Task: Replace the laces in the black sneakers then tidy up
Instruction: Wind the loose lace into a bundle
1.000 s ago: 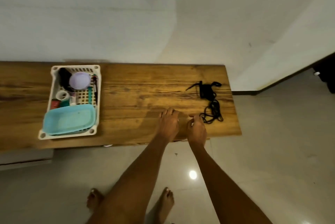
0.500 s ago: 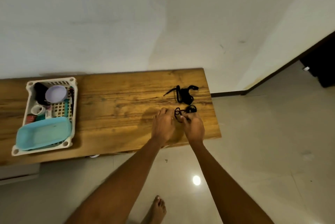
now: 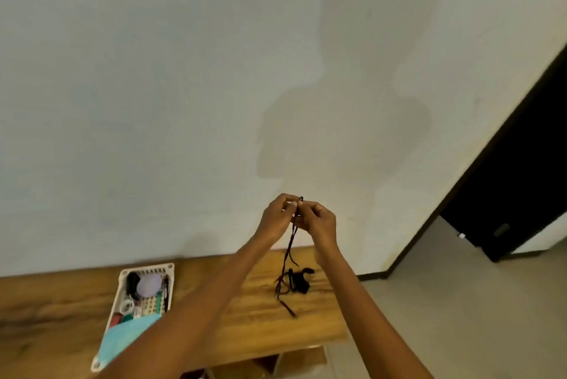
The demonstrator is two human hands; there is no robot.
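Both hands have risen from the tabletop since half a second ago, taking one lace up with them, and the view has tilted up so the pale plaster wall (image 3: 153,87) now fills most of the frame.

Below it runs the long brown wooden table (image 3: 245,326), with a white slotted plastic basket (image 3: 146,269) of small odds and ends and a light blue lid sitting toward its left. A dark doorway (image 3: 521,188) opens at the far right.

Raised in front of the wall, the left hand (image 3: 277,217) and right hand (image 3: 319,220) meet fingertip to fingertip, each with fingers curled, pinching the top of the thin black shoelace (image 3: 290,243). That lace hangs straight down between the wrists, its lower end trailing onto the table beside a small bundled black lace (image 3: 299,280) lying there. No sneakers are in view.

Such a cord looks light, limp and quick to tangle; it should carry no shape of its own. Holding it near the tip, as here, seems the sensible grip, since the stiff end is what would feed through an eyelet, and letting the rest dangle lets kinks fall out.
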